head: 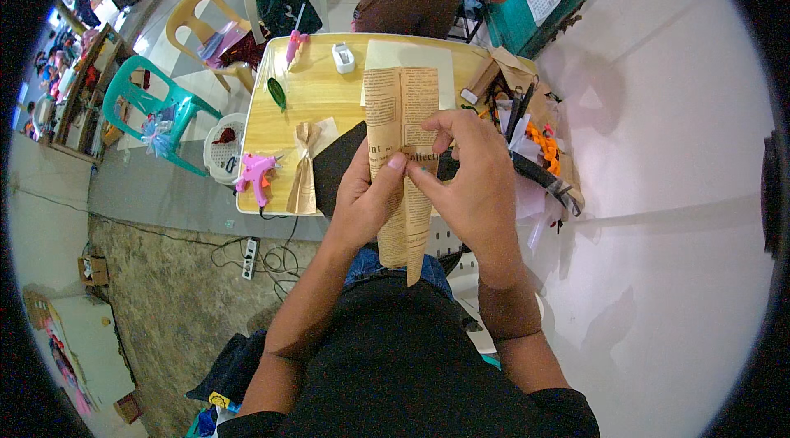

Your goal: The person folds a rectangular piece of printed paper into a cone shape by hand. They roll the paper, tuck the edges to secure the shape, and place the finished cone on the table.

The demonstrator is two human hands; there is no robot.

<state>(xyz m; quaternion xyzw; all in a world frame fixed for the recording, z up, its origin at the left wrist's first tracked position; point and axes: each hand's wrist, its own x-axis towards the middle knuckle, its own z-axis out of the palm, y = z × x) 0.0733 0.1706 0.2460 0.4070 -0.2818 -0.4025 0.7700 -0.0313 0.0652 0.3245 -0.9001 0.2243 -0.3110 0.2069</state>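
A folded sheet of brown newsprint-patterned wrapping paper (392, 222) is held upright before my chest, tapering toward its lower end. My left hand (370, 191) grips its left side, thumb on the front and the other fingers hidden behind. My right hand (475, 179) lies at the right side, thumb tip against the paper's middle near my left thumb. Its bent fingers are over the upper right part; whether they pinch the sheet is unclear. Behind the paper, a black sheet (336, 160) and a gathered brown paper piece (304, 173) rest on the wooden-topped table (321, 92).
A pink glue gun (256, 176) lies at the table's left edge, another pink glue gun (295, 46) at the far left corner. A tape dispenser (343, 58) is nearby. Wrapped orange flowers (544, 148) crowd the right side. Opposite stands a person (407, 0). Cables and a power strip (249, 259) lie on the floor.
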